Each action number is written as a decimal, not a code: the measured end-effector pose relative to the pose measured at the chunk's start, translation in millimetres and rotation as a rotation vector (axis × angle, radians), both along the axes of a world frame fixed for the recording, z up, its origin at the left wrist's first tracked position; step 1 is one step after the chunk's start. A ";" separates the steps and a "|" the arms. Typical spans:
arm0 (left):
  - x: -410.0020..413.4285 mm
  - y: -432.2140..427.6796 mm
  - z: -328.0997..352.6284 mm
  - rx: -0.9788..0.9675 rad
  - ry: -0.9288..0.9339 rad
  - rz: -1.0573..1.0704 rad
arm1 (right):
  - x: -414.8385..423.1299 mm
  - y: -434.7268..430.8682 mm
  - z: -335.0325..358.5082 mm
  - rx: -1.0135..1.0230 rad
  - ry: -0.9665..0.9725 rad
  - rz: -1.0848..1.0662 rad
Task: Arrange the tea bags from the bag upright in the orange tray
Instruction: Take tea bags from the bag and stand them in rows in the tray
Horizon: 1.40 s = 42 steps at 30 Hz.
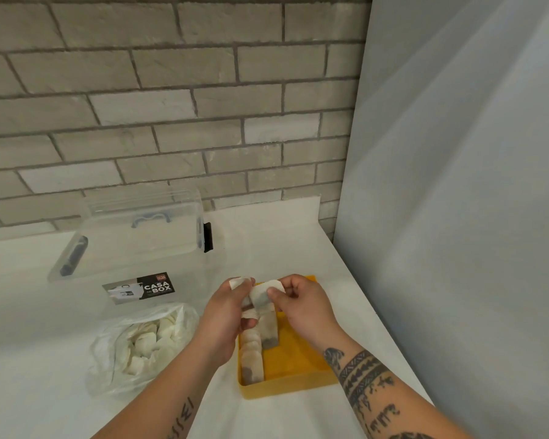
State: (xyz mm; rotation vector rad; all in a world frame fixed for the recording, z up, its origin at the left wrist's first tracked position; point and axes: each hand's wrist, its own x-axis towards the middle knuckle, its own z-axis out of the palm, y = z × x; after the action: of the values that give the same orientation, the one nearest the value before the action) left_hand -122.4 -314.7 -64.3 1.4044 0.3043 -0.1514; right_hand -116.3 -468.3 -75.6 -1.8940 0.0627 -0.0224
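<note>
over the far end of the orange tray [286, 386], toward its twelve o'clock, my two grips meet. my right grip [301, 301] has thumb and forefinger pinched on the rounded top of one tea bag [262, 296], which hangs down toward the tray floor. my left grip [225, 315] is curled round a few spare tea bags [239, 282], fingers closed on them. the job looks to me well begun but far from done. a row of tea bags [251, 359] stands on edge along the tray's nine o'clock wall, running from six o'clock up under my hands, while the rest of the tray floor, toward three o'clock, shows bare orange. at nine o'clock from the tray, just beside my left forearm, the plastic bag [105, 372] lies open with plenty of loose tea bags [146, 340] heaped inside, so i judge most of the work is ahead. everything sits on a white table [282, 242]. at eleven o'clock from the tray lies a clear box [133, 245] with a dark label and dark latches. behind it runs a grey brick wall [171, 106], and a pale panel [457, 185] closes the three o'clock side.
</note>
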 end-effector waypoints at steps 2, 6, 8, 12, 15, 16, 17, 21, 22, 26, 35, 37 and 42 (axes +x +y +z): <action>-2.3 0.7 -1.4 0.058 -0.034 -0.040 | 1.5 -2.7 2.1 -0.040 -0.036 0.035; -4.1 2.4 -5.6 0.189 -0.102 -0.083 | 3.6 -3.3 6.3 0.077 -0.005 0.036; -3.7 3.0 -8.0 0.219 -0.103 -0.081 | 3.1 -0.9 9.6 0.215 0.024 0.005; -3.3 3.6 -8.9 0.167 -0.080 -0.066 | -0.4 1.1 14.5 0.345 0.005 0.009; -4.1 3.5 -7.8 0.091 -0.064 -0.075 | -0.7 1.6 11.8 0.277 -0.026 0.000; -4.3 3.5 -7.6 0.075 -0.062 -0.082 | -0.7 1.6 11.2 0.244 -0.035 -0.005; -5.1 3.4 -6.8 0.072 -0.062 -0.094 | -0.9 1.4 10.6 0.207 -0.046 -0.004; -8.9 1.4 -5.7 0.100 -0.094 -0.138 | -4.4 -0.7 13.4 0.066 -0.093 0.035; -9.6 1.2 -6.5 0.108 -0.104 -0.138 | -4.3 -1.3 13.7 0.046 -0.104 0.044; -9.8 1.1 -10.5 0.186 -0.127 -0.136 | -2.7 -1.3 12.3 0.069 -0.100 0.055; -8.5 6.9 -12.0 0.230 -0.129 -0.130 | 5.0 -0.7 3.4 -0.009 -0.093 0.043; -6.4 8.7 -13.6 0.239 -0.129 -0.121 | 5.8 -1.3 2.0 0.018 -0.072 0.073; 0.3 14.6 -22.3 0.187 -0.083 -0.126 | 9.4 -1.5 -13.6 -0.074 -0.008 0.111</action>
State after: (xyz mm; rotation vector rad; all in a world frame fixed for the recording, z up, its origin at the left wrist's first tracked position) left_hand -122.0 -300.1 -86.6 1.6120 0.1638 -0.1714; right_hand -107.0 -469.8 -89.2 -1.9686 -0.0491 0.0433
